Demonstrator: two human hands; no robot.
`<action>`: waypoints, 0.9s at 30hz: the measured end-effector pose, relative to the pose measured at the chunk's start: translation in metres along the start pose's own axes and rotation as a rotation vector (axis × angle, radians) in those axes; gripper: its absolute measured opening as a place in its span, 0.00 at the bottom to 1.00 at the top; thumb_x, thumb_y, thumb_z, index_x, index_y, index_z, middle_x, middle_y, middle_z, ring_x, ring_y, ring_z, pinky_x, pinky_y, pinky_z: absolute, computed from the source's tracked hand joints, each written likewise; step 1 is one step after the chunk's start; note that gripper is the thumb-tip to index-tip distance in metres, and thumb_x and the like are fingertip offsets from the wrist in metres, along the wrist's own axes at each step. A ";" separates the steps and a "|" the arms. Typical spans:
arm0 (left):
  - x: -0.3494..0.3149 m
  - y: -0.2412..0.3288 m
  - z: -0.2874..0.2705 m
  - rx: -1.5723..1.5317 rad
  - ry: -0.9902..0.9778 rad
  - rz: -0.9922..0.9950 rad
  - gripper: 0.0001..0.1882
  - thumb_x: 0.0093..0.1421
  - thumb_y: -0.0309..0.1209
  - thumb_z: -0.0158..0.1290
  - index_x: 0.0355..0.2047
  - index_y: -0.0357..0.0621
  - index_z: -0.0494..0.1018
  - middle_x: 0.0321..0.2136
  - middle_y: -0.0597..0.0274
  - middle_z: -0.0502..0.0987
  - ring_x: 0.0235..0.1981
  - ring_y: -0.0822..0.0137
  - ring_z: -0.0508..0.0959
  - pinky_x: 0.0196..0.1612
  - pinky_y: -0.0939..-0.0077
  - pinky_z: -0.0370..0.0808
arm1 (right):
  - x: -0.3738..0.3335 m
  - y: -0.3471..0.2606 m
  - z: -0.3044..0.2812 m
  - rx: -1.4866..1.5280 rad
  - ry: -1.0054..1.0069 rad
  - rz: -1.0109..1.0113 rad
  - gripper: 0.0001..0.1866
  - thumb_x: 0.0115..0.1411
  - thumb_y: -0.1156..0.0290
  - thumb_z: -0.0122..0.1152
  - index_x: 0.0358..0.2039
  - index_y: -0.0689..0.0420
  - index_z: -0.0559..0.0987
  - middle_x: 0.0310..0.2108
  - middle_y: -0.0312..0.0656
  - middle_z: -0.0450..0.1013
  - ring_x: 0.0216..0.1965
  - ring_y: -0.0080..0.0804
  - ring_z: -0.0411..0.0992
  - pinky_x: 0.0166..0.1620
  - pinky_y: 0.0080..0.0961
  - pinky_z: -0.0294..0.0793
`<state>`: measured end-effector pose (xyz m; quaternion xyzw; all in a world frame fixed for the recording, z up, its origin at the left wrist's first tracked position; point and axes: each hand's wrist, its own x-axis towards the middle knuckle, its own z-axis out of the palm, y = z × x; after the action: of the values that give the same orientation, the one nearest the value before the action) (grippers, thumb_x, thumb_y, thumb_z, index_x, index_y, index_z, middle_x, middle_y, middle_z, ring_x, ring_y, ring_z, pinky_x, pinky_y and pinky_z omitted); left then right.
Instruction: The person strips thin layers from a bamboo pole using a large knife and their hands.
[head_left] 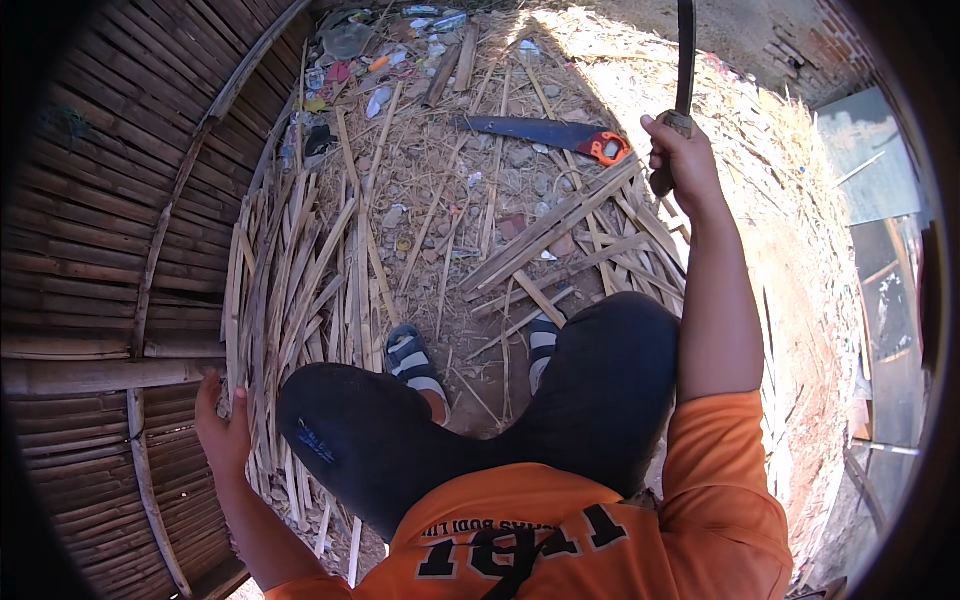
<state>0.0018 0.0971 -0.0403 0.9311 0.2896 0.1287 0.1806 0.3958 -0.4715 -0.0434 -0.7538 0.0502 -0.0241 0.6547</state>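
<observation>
My right hand [686, 165] is raised at the right, its fingers wrapped round the handle of a machete [686, 60]. The long, narrow dark blade points up and runs out of the top of the picture. Low on the left, my left hand [224, 425] has its thumb and fingers apart and holds nothing that I can see. It is beside the outer edge of a heap of split wooden or bamboo strips [290, 270], close to the bamboo wall; whether it touches either one, I cannot tell.
Beyond my feet lies a handsaw [545, 131] with an orange and black handle. Longer wooden strips [550, 228] lie crossed in front of my right knee. A slatted bamboo wall [100, 250] closes off the left side. Litter [380, 62] is scattered at the far left, and a brick wall [815, 50] stands far right.
</observation>
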 end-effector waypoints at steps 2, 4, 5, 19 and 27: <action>0.000 -0.001 0.011 -0.076 0.007 -0.011 0.32 0.68 0.45 0.59 0.64 0.35 0.67 0.58 0.43 0.75 0.59 0.49 0.76 0.60 0.56 0.71 | -0.005 0.043 -0.006 0.079 -0.094 0.126 0.13 0.62 0.62 0.70 0.32 0.55 0.74 0.21 0.32 0.69 0.21 0.21 0.67 0.28 0.23 0.68; 0.000 -0.004 0.021 -0.133 0.045 0.005 0.29 0.70 0.44 0.56 0.62 0.35 0.69 0.54 0.45 0.78 0.55 0.53 0.79 0.57 0.60 0.73 | -0.014 0.109 -0.013 -0.027 -0.111 0.276 0.13 0.63 0.64 0.70 0.35 0.55 0.74 0.26 0.35 0.72 0.22 0.22 0.69 0.27 0.22 0.69; -0.001 -0.006 0.023 -0.140 0.048 -0.007 0.28 0.71 0.43 0.56 0.62 0.35 0.70 0.54 0.46 0.78 0.54 0.54 0.79 0.56 0.61 0.73 | -0.024 0.137 -0.012 -0.030 -0.136 0.375 0.13 0.63 0.64 0.70 0.35 0.56 0.74 0.27 0.35 0.73 0.23 0.22 0.70 0.28 0.23 0.72; 0.003 0.011 0.019 -0.225 0.065 -0.002 0.23 0.76 0.40 0.47 0.60 0.33 0.70 0.52 0.50 0.79 0.49 0.62 0.79 0.55 0.67 0.73 | -0.052 0.299 0.045 -1.019 -0.543 0.044 0.22 0.49 0.65 0.68 0.47 0.53 0.83 0.45 0.56 0.81 0.49 0.58 0.77 0.54 0.46 0.76; 0.018 0.049 0.031 -0.314 0.059 0.113 0.24 0.74 0.42 0.49 0.59 0.33 0.71 0.48 0.47 0.80 0.46 0.59 0.80 0.52 0.64 0.76 | -0.040 0.316 0.044 -1.005 -0.567 0.281 0.25 0.53 0.57 0.67 0.50 0.54 0.82 0.46 0.56 0.80 0.50 0.58 0.78 0.56 0.47 0.75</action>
<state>0.0514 0.0620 -0.0459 0.9020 0.2183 0.2098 0.3078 0.3465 -0.4673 -0.3608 -0.9347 -0.0220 0.2915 0.2022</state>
